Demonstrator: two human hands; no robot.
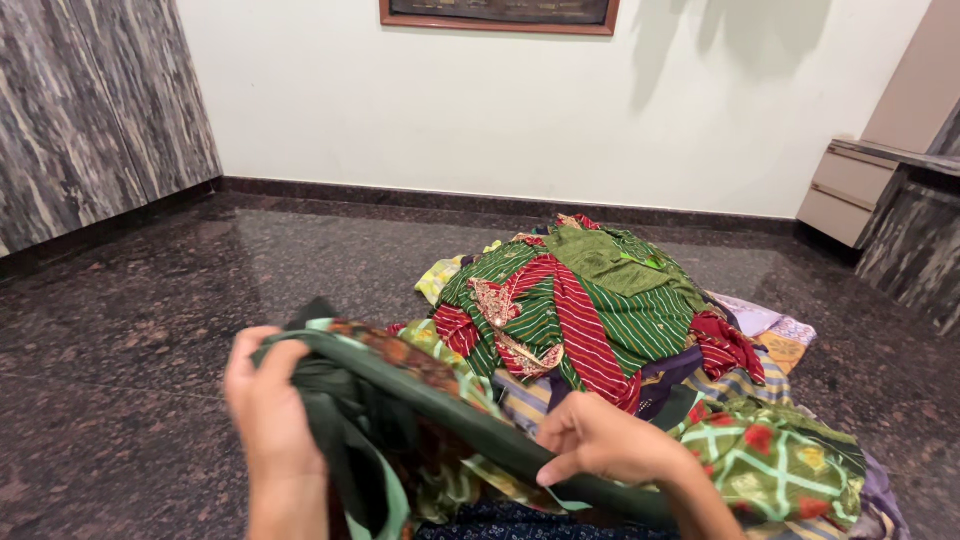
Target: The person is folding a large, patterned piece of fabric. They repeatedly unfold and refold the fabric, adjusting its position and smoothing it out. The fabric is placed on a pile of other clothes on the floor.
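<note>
On dark granite floor (130,330), heaped clothes (590,300), white wall (500,110), grey cabinets (90,110)

Soft even light, slight edge blur

No packages, labels, signs or screens show here. The nearest thing of that kind is a framed picture (498,14) on the white wall at the top edge: a wide, dark panel in a brown wooden frame, cut off by the border, its surface too dim to make out.
</note>
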